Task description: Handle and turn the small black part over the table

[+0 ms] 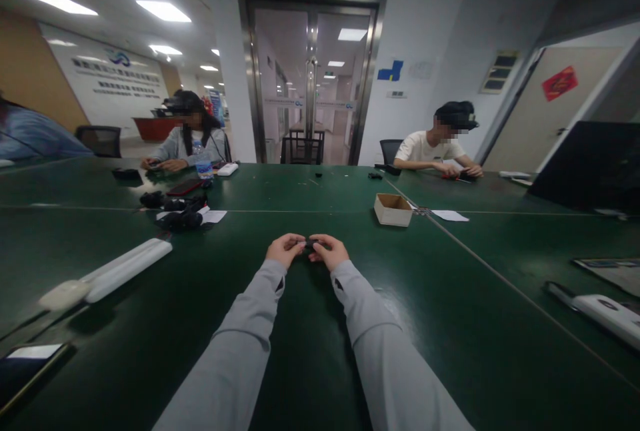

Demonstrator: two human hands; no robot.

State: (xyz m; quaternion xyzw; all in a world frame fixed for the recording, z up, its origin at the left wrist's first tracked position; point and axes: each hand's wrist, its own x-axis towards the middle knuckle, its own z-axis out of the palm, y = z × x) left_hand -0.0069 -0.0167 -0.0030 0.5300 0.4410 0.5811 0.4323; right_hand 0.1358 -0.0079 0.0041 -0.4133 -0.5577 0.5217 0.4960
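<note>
A small black piece [310, 243] is held between my two hands, just above the green table [320, 337]; it is too small and dark for its kind to show. My left hand [285, 249] pinches its left end between thumb and fingers. From the other side, my right hand [330, 251] grips the right end in the same way. The fingertips cover much of the piece. Both arms stretch forward in grey sleeves.
An open cardboard box [393, 211] stands right of my hands, beside paper [450, 215]. Black devices [183, 211] lie to the left, near a white power strip [130, 271]. A phone [33, 371] lies front left. People [193, 137] sit across the table.
</note>
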